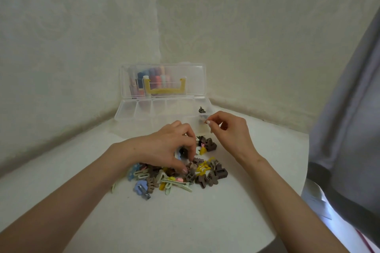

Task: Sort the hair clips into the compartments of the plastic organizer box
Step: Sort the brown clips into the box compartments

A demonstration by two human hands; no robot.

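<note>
On the white table (185,222) in front of me sits the whole mess: a pile of hair clips (176,176), mostly brown claw ones mixed with yellow, blue, pale green and a bit of pink. A blue flower-shaped one (140,187) sits at the near left edge of the heap, and a yellow star-shaped one (203,168) is over on the right side next to a chunky brown clip (221,173).

My left hand (170,148) is down on top of the pile, fingers curled and digging into the clips. Honestly can't tell whether I've actually got one pinched, too much is hidden under my knuckles.

My right hand (230,131) is up off the table, just past the far edge of the pile, with thumb and index finger pinched together over the right end of the clear organizer box (125,112). Something small and dark shows right at the fingertips, but it's too blurry to say if I'm holding it or if it's lying in the box behind.

That box sits open against the wall corner, lid (162,80) standing upright, with a yellow handle (165,87) on it and some colourful spools showing through. One dark clip (201,109) is in the far right compartment; the other compartments look bare from here.

Grey fabric (349,109) hangs along the right.
</note>
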